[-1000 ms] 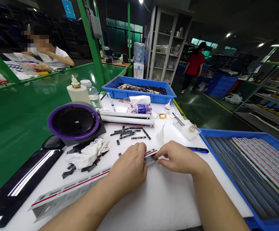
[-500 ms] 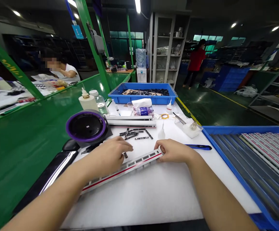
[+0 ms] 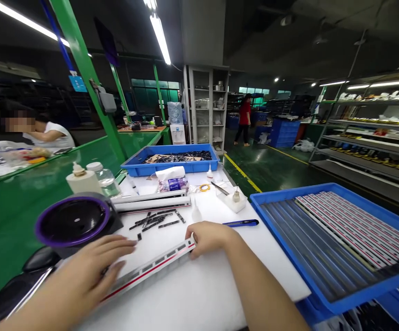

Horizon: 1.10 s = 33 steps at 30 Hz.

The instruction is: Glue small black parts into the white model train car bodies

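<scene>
Since the last frame my left hand (image 3: 92, 271) has slid to the near-left end of the red-striped white strip (image 3: 147, 271), fingers spread; my right hand (image 3: 209, 239) curls around its right end, with open white foam (image 3: 192, 299) between it and the blue tray (image 3: 289, 189).

Setting: factory assembly workshop | showing: long green steel-framed workbenches (image 3: 9, 202) | holding parts: shallow blue plastic trays (image 3: 289, 189) | lining aisle: grey metal storage shelves (image 3: 368, 138) | marking floor: painted yellow lines (image 3: 242, 172)
</scene>
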Each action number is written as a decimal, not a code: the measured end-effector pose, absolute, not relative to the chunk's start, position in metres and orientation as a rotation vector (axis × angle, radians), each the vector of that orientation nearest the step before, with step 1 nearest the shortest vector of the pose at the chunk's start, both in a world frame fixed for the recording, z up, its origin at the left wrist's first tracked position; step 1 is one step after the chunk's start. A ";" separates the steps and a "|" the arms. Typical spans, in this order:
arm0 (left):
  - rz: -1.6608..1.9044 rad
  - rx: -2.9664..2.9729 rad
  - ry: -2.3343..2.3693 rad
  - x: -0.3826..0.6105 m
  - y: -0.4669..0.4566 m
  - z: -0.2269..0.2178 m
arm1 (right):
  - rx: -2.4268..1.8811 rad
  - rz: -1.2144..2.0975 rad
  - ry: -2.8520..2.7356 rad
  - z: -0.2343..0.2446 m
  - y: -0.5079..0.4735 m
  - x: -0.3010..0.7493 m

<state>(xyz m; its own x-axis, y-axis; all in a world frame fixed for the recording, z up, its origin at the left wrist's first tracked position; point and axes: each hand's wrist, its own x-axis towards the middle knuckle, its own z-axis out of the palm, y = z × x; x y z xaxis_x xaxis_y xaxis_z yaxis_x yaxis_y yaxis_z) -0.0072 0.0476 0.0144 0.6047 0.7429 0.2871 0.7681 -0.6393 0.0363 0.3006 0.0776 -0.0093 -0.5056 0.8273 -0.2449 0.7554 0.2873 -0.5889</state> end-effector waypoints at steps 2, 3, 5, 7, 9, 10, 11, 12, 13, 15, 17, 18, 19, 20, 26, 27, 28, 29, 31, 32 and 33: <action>-0.367 -2.793 -1.207 0.031 0.029 0.017 | -1.447 1.071 -2.456 -0.010 0.076 0.303; -0.391 -2.791 -1.162 0.051 0.021 0.016 | -1.413 1.092 -2.461 -0.010 0.076 0.304; -0.353 -2.829 -1.025 0.082 0.011 0.009 | -1.362 1.131 -2.443 -0.009 0.074 0.310; -0.304 -2.838 -0.992 0.098 0.010 0.001 | -1.368 1.176 -2.378 -0.006 0.072 0.316; -0.240 -2.858 -0.967 0.101 0.014 -0.005 | -1.423 1.125 -2.259 -0.002 0.070 0.323; -0.215 -2.873 -0.951 0.100 0.017 -0.007 | -1.461 1.057 -2.188 0.001 0.069 0.326; -0.197 -2.885 -0.937 0.098 0.019 -0.009 | -1.501 0.973 -2.120 0.004 0.067 0.328; -0.191 -2.889 -0.934 0.096 0.021 -0.010 | -1.540 0.904 -2.067 0.006 0.066 0.330; -0.199 -2.883 -0.943 0.096 0.023 -0.011 | -1.579 0.866 -2.034 0.008 0.064 0.331; -0.235 -2.854 -0.974 0.098 0.025 -0.013 | -1.647 0.890 -2.023 0.010 0.062 0.332; -0.265 -2.823 -1.009 0.103 0.028 -0.015 | -1.687 0.974 -2.029 0.010 0.061 0.332; -0.261 -2.810 -1.028 0.106 0.030 -0.016 | -1.692 1.003 -2.026 0.009 0.061 0.332; -0.241 -2.793 -1.054 0.109 0.032 -0.018 | -1.686 1.015 -2.018 0.008 0.061 0.332; -0.208 -2.774 -1.080 0.111 0.035 -0.019 | -1.672 1.009 -2.004 0.008 0.061 0.332; -0.161 -2.800 -1.144 0.110 0.052 -0.020 | -1.711 0.569 -1.806 0.002 0.075 0.329; -0.179 -2.822 -1.168 0.108 0.053 -0.020 | -1.723 0.492 -1.761 -0.001 0.078 0.327; -0.189 -2.844 -1.194 0.107 0.054 -0.020 | -1.729 0.439 -1.720 -0.004 0.081 0.324; -0.191 -2.863 -1.222 0.106 0.054 -0.019 | -1.731 0.411 -1.690 -0.008 0.084 0.321; -0.170 -2.886 -1.279 0.104 0.053 -0.018 | -1.728 0.416 -1.670 -0.016 0.089 0.313; -0.155 -2.891 -1.304 0.102 0.052 -0.018 | -1.726 0.442 -1.680 -0.020 0.091 0.309; -0.142 -2.892 -1.325 0.101 0.051 -0.018 | -1.724 0.472 -1.701 -0.024 0.094 0.305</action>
<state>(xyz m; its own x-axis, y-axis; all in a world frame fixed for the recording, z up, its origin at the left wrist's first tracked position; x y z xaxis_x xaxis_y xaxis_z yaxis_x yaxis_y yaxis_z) 0.1010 0.0512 -0.0178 0.6502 0.7572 0.0632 0.7533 -0.6532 0.0760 0.3045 0.0936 -0.0239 0.0881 0.9775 0.1918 0.7388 0.0650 -0.6708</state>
